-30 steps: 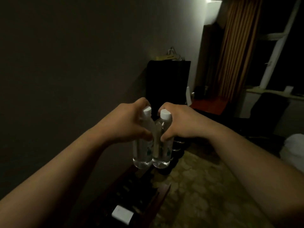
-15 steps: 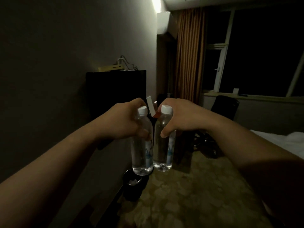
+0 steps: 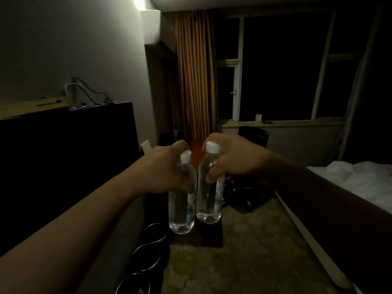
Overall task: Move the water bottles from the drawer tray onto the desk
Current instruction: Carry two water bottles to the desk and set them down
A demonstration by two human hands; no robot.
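I see two clear water bottles held up in the air side by side, upright, over the carpeted floor [image 3: 244, 257]. The left bottle [image 3: 181, 205] hangs a little lower than the right bottle [image 3: 209, 196]; whether they touch I cannot tell. Both have white caps and a pale label with blue-green print, but the light is too dim for me to read any writing or brand on them.

My left hand [image 3: 164, 170] grips the left bottle around its shoulder, fingers curled about it just under the cap. My right hand [image 3: 230, 159] grips the right bottle the same way, thumb across the front.

Below the left bottle, round dark bins with metal rims [image 3: 153, 234] stand in a row along the wall. A black television screen [image 3: 67, 153] fills the left side. Beyond the hands are an orange curtain [image 3: 196, 77] and a dark window [image 3: 282, 66]. A bed with white bedding [image 3: 358, 179] lies on the right.
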